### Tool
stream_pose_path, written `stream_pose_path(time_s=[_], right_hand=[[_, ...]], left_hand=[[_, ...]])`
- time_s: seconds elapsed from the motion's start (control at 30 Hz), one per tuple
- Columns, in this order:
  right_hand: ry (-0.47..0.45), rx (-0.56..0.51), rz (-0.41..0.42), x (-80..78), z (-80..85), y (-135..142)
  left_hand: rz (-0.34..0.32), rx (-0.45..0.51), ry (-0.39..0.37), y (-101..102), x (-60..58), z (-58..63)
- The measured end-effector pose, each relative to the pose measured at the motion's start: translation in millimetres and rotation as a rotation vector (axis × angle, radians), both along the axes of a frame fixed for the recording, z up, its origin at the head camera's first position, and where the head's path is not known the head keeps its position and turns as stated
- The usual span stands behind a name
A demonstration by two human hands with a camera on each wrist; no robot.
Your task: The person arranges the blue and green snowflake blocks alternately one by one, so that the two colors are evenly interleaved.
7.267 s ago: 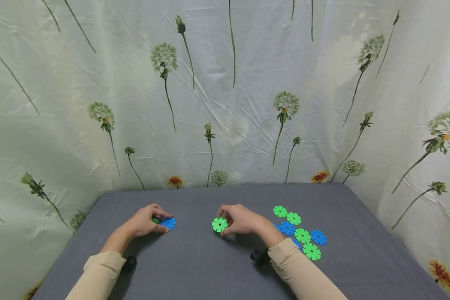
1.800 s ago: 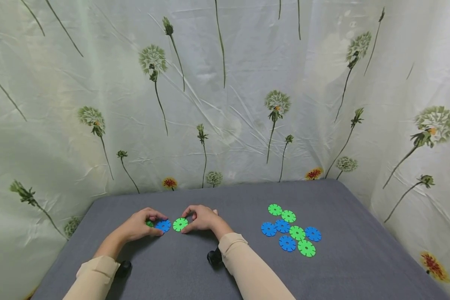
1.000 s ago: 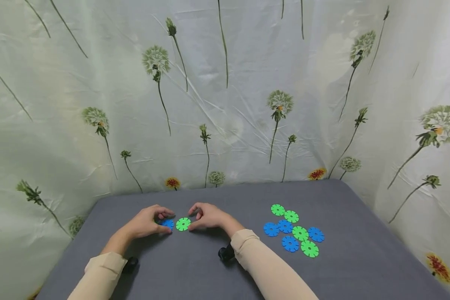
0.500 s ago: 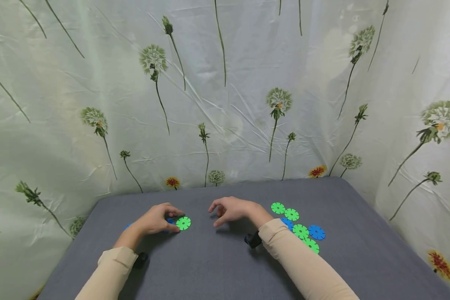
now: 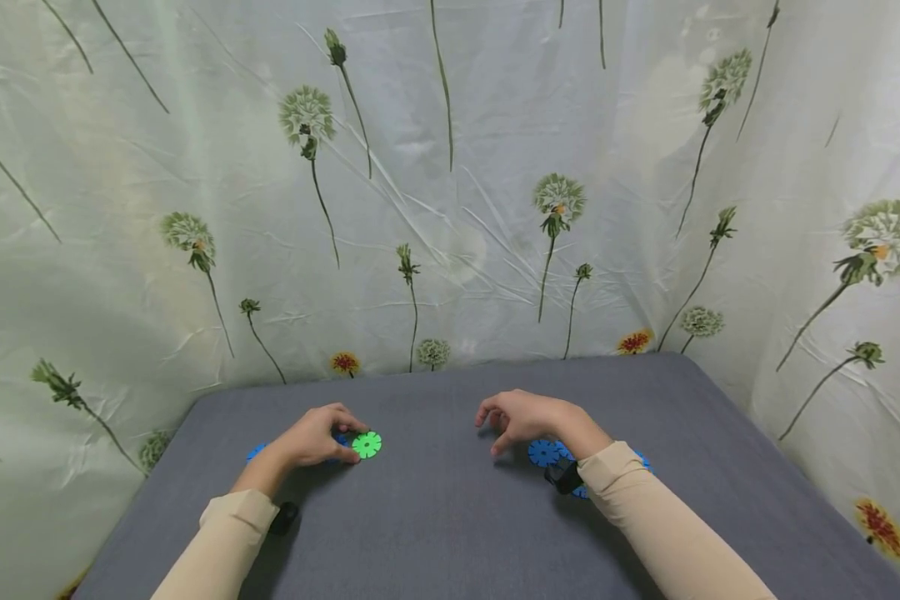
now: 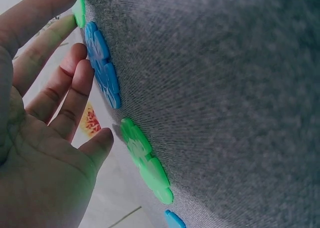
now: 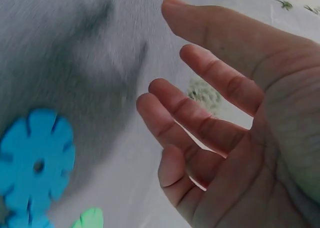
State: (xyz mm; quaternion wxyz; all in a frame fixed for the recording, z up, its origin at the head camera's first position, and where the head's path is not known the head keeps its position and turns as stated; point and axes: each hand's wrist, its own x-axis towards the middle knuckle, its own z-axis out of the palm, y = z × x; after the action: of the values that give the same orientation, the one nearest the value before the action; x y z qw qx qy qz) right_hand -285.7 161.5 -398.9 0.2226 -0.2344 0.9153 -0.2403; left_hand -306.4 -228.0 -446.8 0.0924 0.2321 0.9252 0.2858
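A grey desk (image 5: 427, 517) spreads between two hands set well apart, a flower-printed curtain (image 5: 465, 208) behind its far edge. Left of centre lies a flat, bright green disc (image 5: 367, 444), notched round the rim with a centre hole, held between the left hand's (image 5: 311, 436) thumb and finger. The right hand (image 5: 531, 417), loosely curled, holds nothing, near blue discs (image 5: 543, 452).

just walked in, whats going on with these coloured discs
A person's left hand holds a green disc by its edge, at the end of a row of alternating green and blue discs on a grey table. The right hand holds nothing, above the table near more blue discs, some partly hidden by that arm.
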Motion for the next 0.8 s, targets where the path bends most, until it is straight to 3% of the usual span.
stream_pose_path(time_s=[0.3,0.8], right_hand=[[0.043,0.081,-0.056,17.1,6.4,32],[0.069,0.122,-0.113,26.2,-9.3,57]], left_hand=[[0.011,0.008,-0.006,2,1.9,-1.1],[0.015,0.005,-0.009,5,-0.7,-4.7]])
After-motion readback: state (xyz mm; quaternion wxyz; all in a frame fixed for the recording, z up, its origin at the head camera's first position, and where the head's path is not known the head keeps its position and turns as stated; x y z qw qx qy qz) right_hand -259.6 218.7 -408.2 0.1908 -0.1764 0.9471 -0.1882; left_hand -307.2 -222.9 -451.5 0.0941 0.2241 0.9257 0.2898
